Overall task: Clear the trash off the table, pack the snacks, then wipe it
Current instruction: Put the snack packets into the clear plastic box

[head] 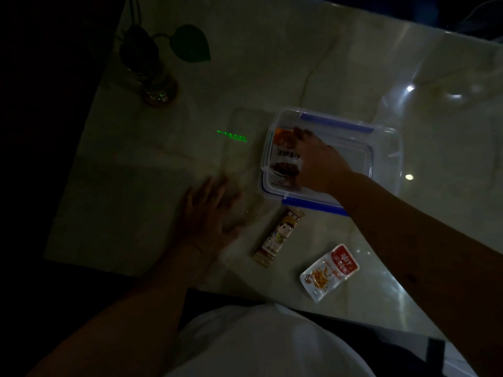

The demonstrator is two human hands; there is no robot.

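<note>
A clear plastic box (381,148) with blue clips stands on the pale marble table (245,63). My right hand (318,161) reaches into its left end and lies on an orange and white snack packet (283,156) inside it; the grip itself is hidden by the hand. My left hand (209,210) rests flat on the table with fingers spread, left of the box, holding nothing. A long snack stick packet (279,236) lies just below the box. A red and white snack pouch (329,270) lies near the front edge.
A glass vase (155,80) with a green-leaved plant (190,43) stands at the table's far left corner. A green light mark (232,136) shows on the tabletop. The table's left and front edges drop into darkness. The scene is dim.
</note>
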